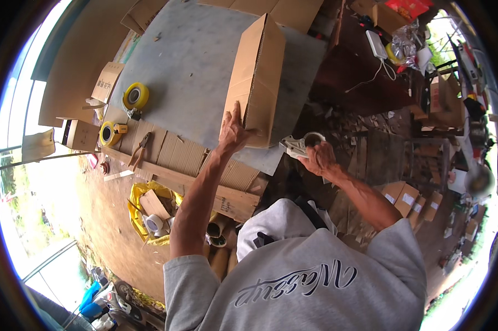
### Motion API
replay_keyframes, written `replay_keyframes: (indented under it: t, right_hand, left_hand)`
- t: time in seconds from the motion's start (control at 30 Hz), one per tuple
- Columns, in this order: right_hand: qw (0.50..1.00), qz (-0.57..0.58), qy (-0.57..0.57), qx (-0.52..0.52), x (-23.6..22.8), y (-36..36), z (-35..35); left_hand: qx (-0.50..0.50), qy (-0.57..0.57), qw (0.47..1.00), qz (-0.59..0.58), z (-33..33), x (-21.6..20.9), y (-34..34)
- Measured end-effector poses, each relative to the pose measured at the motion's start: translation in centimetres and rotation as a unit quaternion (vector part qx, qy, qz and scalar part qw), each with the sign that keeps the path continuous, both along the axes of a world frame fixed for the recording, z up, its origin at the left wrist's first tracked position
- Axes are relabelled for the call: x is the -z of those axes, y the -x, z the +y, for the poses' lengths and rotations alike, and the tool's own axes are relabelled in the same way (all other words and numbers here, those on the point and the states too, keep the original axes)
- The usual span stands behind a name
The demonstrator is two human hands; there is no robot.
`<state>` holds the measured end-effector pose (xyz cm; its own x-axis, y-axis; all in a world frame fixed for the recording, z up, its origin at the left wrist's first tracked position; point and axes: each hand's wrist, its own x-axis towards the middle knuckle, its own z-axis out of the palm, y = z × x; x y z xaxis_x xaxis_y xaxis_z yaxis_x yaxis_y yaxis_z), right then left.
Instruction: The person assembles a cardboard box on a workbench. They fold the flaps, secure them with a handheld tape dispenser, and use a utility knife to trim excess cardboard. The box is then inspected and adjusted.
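Observation:
A long brown cardboard box (266, 83) rests on the grey tabletop (188, 60), its folded edge running away from me. My left hand (234, 132) lies against the box's near end, fingers stretched and thumb spread out across it toward the right side. Just off the table's near right corner, my right hand (319, 158) is closed around a pale tape dispenser (296, 145). The dispenser's front end points at the box, with a small gap between them. My fingers partly cover its grip.
Yellow tape rolls (136, 96) and pliers (140, 150) lie along the table's left and near edges. Below stands a yellow sack (136, 207) of scraps. A dark red table (365, 83) holds a white power bank (376, 45). Small cartons (406, 198) sit at right.

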<state>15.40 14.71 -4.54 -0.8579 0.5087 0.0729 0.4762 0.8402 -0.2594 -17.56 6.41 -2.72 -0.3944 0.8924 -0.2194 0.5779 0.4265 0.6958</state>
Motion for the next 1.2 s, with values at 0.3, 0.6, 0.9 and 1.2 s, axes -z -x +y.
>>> replay_keyframes:
  t: [0.3, 0.6, 0.9, 1.2]
  right_hand:
    - [0.997, -0.013, -0.067, 0.026, 2.7, 4.9, -1.4]
    - [0.955, 0.041, -0.275, 0.102, 2.9, 6.7, -6.1]
    - [0.967, -0.203, -0.033, 0.149, 7.9, 7.0, -3.6]
    - [0.922, -0.148, 0.204, 0.293, -4.3, 14.2, -2.6]
  left_hand:
    - [-0.004, 0.003, 1.0, -0.019, 0.0, 0.0, -0.2]
    - [-0.03, 0.033, 0.999, 0.031, 0.4, -0.1, -1.8]
    - [-0.047, 0.082, 0.995, -0.021, 2.6, 2.5, -2.5]
    - [-0.105, 0.104, 0.988, -0.047, 0.3, 2.4, -1.7]
